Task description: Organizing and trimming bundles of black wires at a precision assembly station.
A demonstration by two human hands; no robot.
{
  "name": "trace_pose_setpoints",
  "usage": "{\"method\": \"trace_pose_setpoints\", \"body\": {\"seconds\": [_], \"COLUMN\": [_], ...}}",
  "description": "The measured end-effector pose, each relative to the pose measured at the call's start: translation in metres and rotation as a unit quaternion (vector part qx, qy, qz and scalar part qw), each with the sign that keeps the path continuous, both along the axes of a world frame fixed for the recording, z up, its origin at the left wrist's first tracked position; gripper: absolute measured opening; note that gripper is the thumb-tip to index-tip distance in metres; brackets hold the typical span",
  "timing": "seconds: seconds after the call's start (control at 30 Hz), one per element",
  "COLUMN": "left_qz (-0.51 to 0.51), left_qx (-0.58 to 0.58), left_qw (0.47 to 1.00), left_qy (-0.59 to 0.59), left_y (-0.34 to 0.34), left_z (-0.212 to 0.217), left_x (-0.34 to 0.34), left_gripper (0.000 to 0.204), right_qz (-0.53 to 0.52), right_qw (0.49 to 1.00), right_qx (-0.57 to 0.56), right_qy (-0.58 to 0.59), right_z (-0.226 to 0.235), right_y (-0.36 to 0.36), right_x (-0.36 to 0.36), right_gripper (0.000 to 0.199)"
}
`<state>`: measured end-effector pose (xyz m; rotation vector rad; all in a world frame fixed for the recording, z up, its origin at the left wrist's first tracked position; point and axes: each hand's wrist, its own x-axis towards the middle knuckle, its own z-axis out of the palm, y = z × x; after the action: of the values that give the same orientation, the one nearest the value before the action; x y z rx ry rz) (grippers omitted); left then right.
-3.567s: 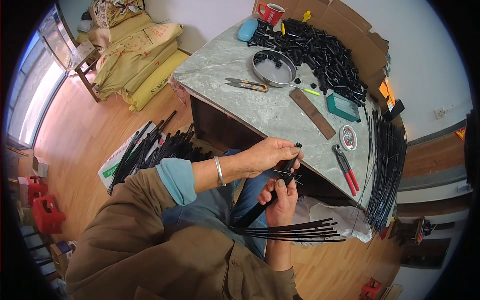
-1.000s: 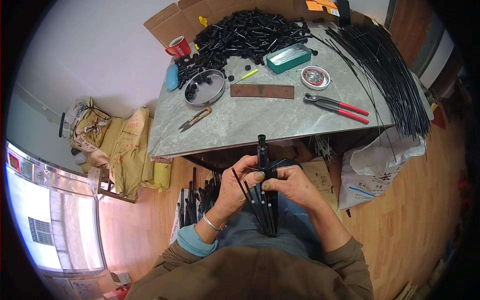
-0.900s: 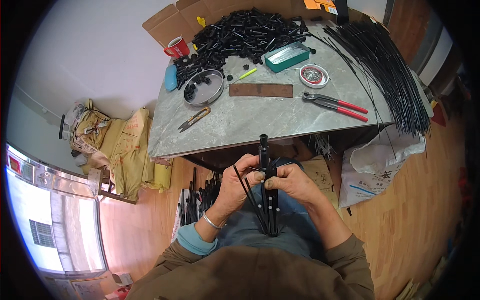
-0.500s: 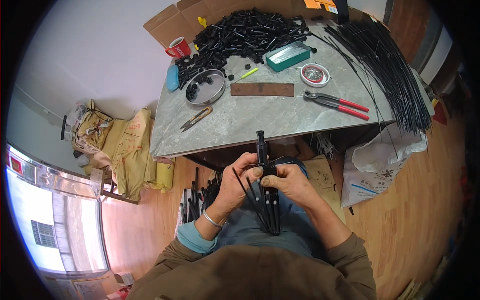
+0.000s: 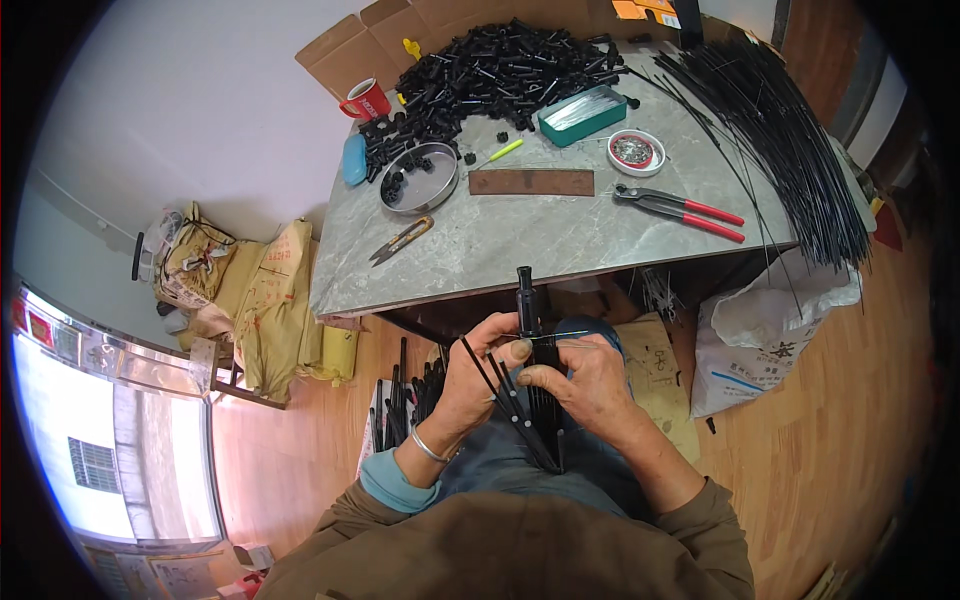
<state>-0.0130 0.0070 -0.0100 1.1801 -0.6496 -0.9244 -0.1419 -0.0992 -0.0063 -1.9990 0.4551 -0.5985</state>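
Note:
In front of my lap I hold a black umbrella-runner-like part (image 5: 526, 296), a stepped plastic tube standing upright. Several thin black ribs (image 5: 513, 408) with pale dots hang below it, some splayed out to the left. My left hand (image 5: 470, 378) is closed around the tube's left side, thumb pressed on its front. On the other side my right hand (image 5: 590, 375) pinches at the rib ends just under the tube, thumb and fingers together. A thin wire (image 5: 572, 333) crosses over the right fingers beside the tube. The fingers hide where the ribs meet the tube.
On the grey table (image 5: 440, 265) are pliers (image 5: 690, 212), thread snips (image 5: 402, 240), a brown strip (image 5: 530, 182), a round metal dish (image 5: 430, 195), a teal box (image 5: 580, 115) and a heap of black tubes (image 5: 500, 75). Long black rods (image 5: 780, 150) overhang its right edge above a white sack (image 5: 750, 350).
The splayed ribs have swung with the tube, their lower ends shifting slightly right. My right fingers have moved up beside the tube, and the wire now lies across them. The whole view has shifted slightly.

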Motion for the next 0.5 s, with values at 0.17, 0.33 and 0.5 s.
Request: {"method": "trace_pose_setpoints", "body": {"seconds": [0.17,0.33,0.5], "left_qz": [0.025,0.023,0.006], "left_qx": [0.034,0.043,-0.012], "left_qw": [0.998,0.996,0.999], "left_qy": [-0.044,-0.069,-0.051], "left_y": [0.003,0.003,-0.001], "left_z": [0.003,0.006,0.008], "left_x": [-0.004,-0.005,-0.003], "left_gripper": [0.031,0.032,0.029], "right_qz": [0.014,0.057,0.107], "right_qw": [0.998,0.995,0.973], "right_qx": [-0.067,0.038,0.198], "right_qy": [0.016,0.07,0.047], "right_z": [0.007,0.0,-0.016], "right_y": [-0.003,-0.013,-0.018], "right_x": [-0.002,0.001,0.005], "right_gripper": [0.03,0.034,0.038]}}
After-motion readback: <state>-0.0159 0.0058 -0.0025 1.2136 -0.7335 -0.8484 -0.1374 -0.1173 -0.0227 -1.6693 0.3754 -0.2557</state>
